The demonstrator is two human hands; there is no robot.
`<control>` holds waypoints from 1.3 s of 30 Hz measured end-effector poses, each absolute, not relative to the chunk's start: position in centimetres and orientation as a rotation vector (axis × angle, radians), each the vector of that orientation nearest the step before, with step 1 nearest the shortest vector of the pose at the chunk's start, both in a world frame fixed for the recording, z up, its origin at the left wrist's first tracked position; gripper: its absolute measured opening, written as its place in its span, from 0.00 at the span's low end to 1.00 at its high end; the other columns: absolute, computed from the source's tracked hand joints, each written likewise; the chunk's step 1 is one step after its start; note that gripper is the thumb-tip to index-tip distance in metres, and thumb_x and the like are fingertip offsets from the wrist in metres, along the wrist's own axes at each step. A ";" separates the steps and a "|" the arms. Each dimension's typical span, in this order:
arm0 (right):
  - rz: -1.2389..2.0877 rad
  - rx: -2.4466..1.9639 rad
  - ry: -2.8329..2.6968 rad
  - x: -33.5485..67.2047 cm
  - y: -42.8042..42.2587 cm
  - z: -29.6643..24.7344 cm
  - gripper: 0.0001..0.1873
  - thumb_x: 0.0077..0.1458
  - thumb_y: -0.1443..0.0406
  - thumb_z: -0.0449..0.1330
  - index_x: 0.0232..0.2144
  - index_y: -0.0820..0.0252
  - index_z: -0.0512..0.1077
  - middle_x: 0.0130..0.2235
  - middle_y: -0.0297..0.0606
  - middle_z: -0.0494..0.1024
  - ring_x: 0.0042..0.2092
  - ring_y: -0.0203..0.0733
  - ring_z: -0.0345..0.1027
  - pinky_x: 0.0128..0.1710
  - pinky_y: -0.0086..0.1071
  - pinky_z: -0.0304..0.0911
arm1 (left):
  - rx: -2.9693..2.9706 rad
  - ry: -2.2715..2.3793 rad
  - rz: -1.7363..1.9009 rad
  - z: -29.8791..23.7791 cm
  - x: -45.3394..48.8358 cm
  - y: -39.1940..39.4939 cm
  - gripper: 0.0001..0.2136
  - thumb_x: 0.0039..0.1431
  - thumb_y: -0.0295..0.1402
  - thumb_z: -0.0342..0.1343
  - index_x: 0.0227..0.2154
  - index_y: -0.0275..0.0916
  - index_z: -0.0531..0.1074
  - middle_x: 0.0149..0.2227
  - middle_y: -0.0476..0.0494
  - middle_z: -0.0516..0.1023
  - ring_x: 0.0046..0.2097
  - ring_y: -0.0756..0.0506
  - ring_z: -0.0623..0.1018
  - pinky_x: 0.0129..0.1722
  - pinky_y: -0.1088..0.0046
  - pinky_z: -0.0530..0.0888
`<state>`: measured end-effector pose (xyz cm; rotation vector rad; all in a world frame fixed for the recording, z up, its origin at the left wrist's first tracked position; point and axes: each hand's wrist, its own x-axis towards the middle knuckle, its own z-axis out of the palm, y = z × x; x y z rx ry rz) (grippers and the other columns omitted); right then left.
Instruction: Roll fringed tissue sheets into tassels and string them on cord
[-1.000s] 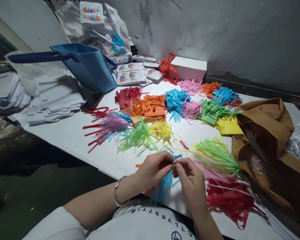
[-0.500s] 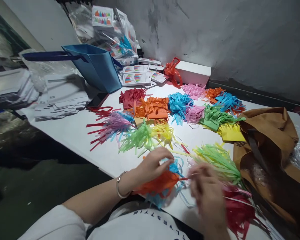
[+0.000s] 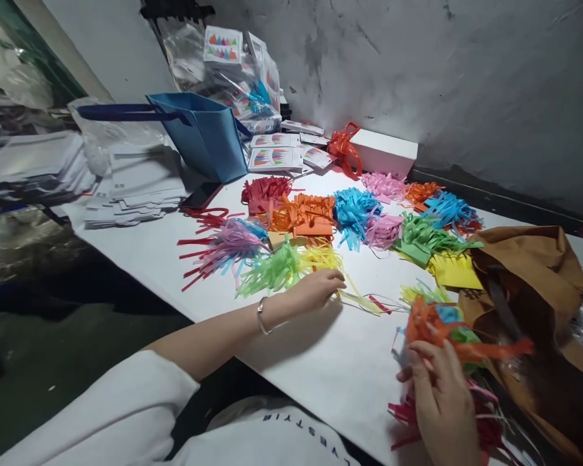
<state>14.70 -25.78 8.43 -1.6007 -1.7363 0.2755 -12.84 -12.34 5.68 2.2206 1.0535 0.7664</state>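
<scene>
Over the lower right, my right hand is closed round an orange tissue-paper tassel, whose twisted end points right. Blue shows among its orange strips, and it is smeared by motion. Beneath are a green and yellow tassel and dark red strips. My left hand, with a bracelet at the wrist, rests low at the table's middle, its fingers bent and closed. A pale yellow strip starts at its fingertips, but whether they grip it is hidden. Yellow fringe and light green fringe lie just behind.
Fringed bundles in orange, blue and green spread across the white table. A blue bag and white card stacks stand left. A brown bag sits right; a white box is against the wall.
My right hand has carried the orange tassel from the front middle to the right. My left hand has left the tassel and moved forward to the yellow strips. The view has shifted slightly.
</scene>
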 end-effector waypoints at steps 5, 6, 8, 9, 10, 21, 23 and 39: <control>0.485 -1.367 -1.812 11.3 -26.7 8.4 0.10 0.66 0.61 0.52 0.37 0.54 0.73 0.47 0.42 0.77 0.38 0.42 0.74 0.35 0.34 0.68 | 2.213 0.998 0.728 6.0 -11.3 -10.0 0.13 0.56 0.18 0.55 0.18 0.36 0.69 0.27 0.40 0.74 0.36 0.43 0.72 0.43 0.65 0.69; 0.523 -1.348 -1.810 11.1 -26.7 8.3 0.10 0.66 0.62 0.52 0.37 0.54 0.73 0.44 0.40 0.78 0.33 0.39 0.73 0.32 0.32 0.67 | 2.199 0.984 0.746 6.5 -11.6 -10.1 0.12 0.56 0.19 0.56 0.19 0.37 0.70 0.27 0.40 0.74 0.36 0.43 0.72 0.43 0.65 0.68; 0.568 -1.335 -1.786 10.8 -26.6 8.3 0.09 0.66 0.63 0.52 0.38 0.54 0.72 0.34 0.34 0.78 0.29 0.37 0.71 0.28 0.29 0.66 | 2.153 0.955 0.798 7.9 -12.4 -10.8 0.07 0.60 0.24 0.57 0.26 0.37 0.74 0.31 0.40 0.77 0.37 0.44 0.72 0.42 0.67 0.69; 0.573 -1.332 -1.770 10.6 -26.6 8.3 0.08 0.66 0.63 0.53 0.38 0.54 0.72 0.30 0.32 0.76 0.28 0.37 0.71 0.28 0.28 0.66 | 2.130 0.945 0.823 8.6 -12.7 -11.4 0.05 0.62 0.28 0.57 0.31 0.37 0.75 0.33 0.40 0.78 0.37 0.45 0.73 0.40 0.68 0.69; 0.575 -1.325 -1.754 10.3 -26.5 8.4 0.08 0.66 0.63 0.53 0.38 0.55 0.73 0.27 0.31 0.75 0.28 0.36 0.71 0.27 0.27 0.65 | 2.085 0.932 0.851 9.3 -12.9 -12.2 0.06 0.64 0.32 0.56 0.35 0.37 0.76 0.34 0.40 0.78 0.36 0.46 0.73 0.38 0.70 0.70; 0.741 -1.269 -1.479 5.9 -24.4 10.4 0.09 0.65 0.59 0.56 0.41 0.56 0.73 0.28 0.32 0.75 0.26 0.34 0.67 0.24 0.26 0.63 | 1.381 0.808 0.905 11.6 -11.5 -18.9 0.09 0.54 0.34 0.65 0.30 0.33 0.74 0.28 0.47 0.74 0.29 0.52 0.71 0.29 0.77 0.68; 0.811 -1.297 -1.494 5.8 -24.2 10.1 0.11 0.65 0.58 0.56 0.43 0.56 0.72 0.28 0.32 0.75 0.25 0.34 0.67 0.23 0.26 0.63 | 1.457 0.872 0.931 11.0 -11.7 -19.3 0.07 0.54 0.32 0.64 0.28 0.33 0.74 0.27 0.48 0.75 0.28 0.52 0.70 0.29 0.78 0.67; 0.656 -1.595 -1.713 5.4 -22.1 6.3 0.18 0.64 0.51 0.50 0.41 0.56 0.72 0.36 0.38 0.80 0.37 0.45 0.75 0.36 0.34 0.64 | 1.859 2.083 0.545 9.6 -21.0 -6.7 0.13 0.68 0.33 0.54 0.51 0.33 0.71 0.52 0.36 0.74 0.51 0.40 0.76 0.51 0.55 0.75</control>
